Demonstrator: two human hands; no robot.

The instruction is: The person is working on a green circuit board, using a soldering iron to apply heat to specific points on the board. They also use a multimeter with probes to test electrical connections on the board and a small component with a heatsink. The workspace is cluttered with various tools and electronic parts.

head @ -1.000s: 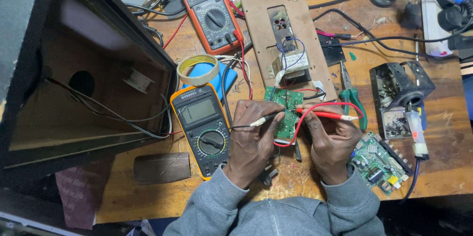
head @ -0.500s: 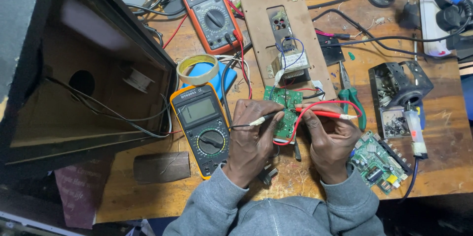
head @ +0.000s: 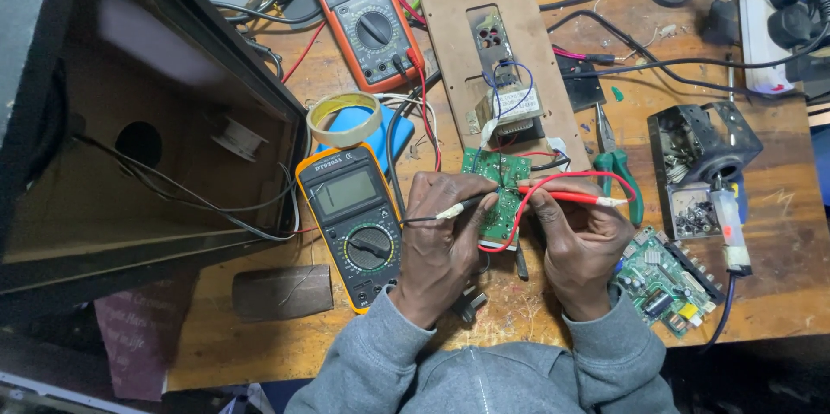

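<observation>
The left hand (head: pixel 441 241) is closed around a black test probe (head: pixel 458 207), its tip on the small green circuit board (head: pixel 497 194) lying between both hands. The right hand (head: pixel 579 241) pinches a red test probe (head: pixel 575 198), its tip at the same board. A yellow multimeter (head: pixel 350 224) sits just left of the left hand.

- Desk (head: pixel 778 232): scuffed wooden top carrying all items.
- Black speaker cabinet (head: pixel 130 120), left side, lying open.
- Yellow multimeter (head: pixel 350 224), beside the cabinet.
- Orange multimeter (head: pixel 363 12), far edge.
- Tape roll (head: pixel 344 118), between the two meters.
- Brown backing panel (head: pixel 501 42), centre.
- Green-handled pliers (head: pixel 616 163), right of the panel.
- Second circuit board (head: pixel 666 280), near edge, right.
</observation>
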